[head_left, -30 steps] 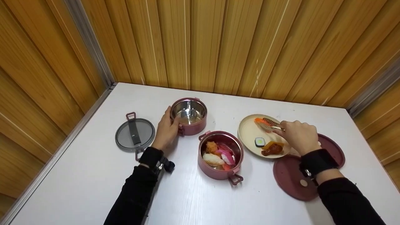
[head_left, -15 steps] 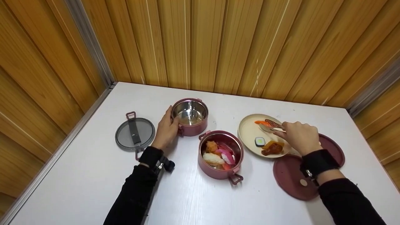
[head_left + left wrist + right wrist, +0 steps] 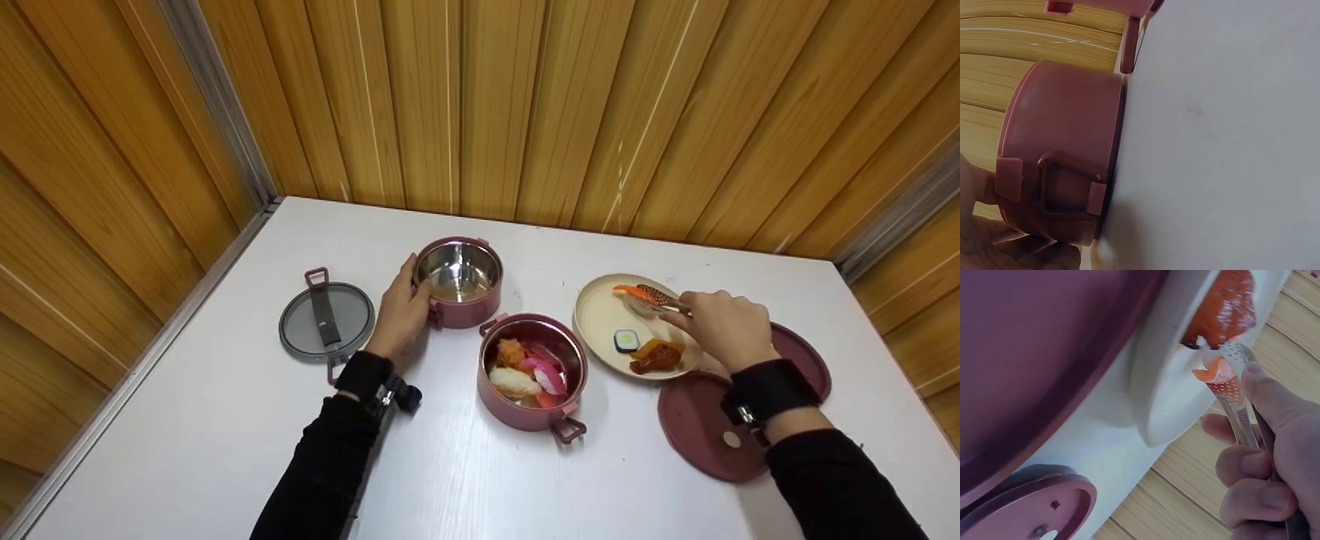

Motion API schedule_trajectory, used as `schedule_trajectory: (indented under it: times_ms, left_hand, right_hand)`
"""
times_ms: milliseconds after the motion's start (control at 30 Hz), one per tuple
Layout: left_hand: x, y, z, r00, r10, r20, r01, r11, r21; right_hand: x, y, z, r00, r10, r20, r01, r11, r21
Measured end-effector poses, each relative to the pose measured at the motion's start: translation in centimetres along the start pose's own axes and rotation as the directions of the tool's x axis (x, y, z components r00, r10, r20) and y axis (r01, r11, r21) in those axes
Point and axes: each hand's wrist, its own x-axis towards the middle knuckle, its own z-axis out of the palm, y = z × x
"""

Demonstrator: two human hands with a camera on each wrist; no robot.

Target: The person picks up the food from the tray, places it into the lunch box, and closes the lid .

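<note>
My left hand [image 3: 401, 311] holds the side of a pink steel-lined lunch box tier [image 3: 465, 309], thumb on the near side; nothing lies inside it. In the left wrist view, fingers [image 3: 1033, 253] curl against its wall. My right hand [image 3: 727, 326] grips perforated metal tongs [image 3: 1244, 422] over the cream plate [image 3: 596, 341]. An orange sushi-like topping piece [image 3: 631, 291] lies between the tong ends. A toy sushi roll [image 3: 625, 340] and a brown drumstick [image 3: 658, 358] on something yellow share the plate. A second pink tier [image 3: 517, 416] contains several toy foods.
A grey lid [image 3: 298, 326] with clip handles lies left of my left hand. Two dark red lids [image 3: 697, 435] lie at the right, partly under my right wrist. Wood-patterned walls [image 3: 487, 112] border the white table [image 3: 450, 480].
The tong ends spread around the orange piece, then drew closer together on it. My left hand and the tier it holds have shifted very slightly right, if at all.
</note>
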Motion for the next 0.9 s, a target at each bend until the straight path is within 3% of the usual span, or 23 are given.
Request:
schedule_trajectory:
  times_ms: [333, 667, 900]
  left_hand:
    - [0.0, 0.0, 0.1, 1.000, 0.015, 0.001, -0.015, 1.000, -0.002]
    - [-0.1, 0.0, 0.0, 1.000, 0.024, -0.009, -0.024, 1.000, -0.011]
    - [-0.1, 0.1, 0.2, 1.000, 0.030, -0.007, -0.030, 0.999, -0.011]
  right_hand:
    - [1.1, -2.0, -2.5, 1.000, -0.004, -0.008, 0.004, 0.999, 0.032]
    - [3.7, -7.6, -5.1, 0.993, -0.083, -0.081, 0.088, 0.994, 0.062]
    - [5.6, -12.0, -5.8, 0.986, -0.135, -0.098, 0.142, 0.988, 0.065]
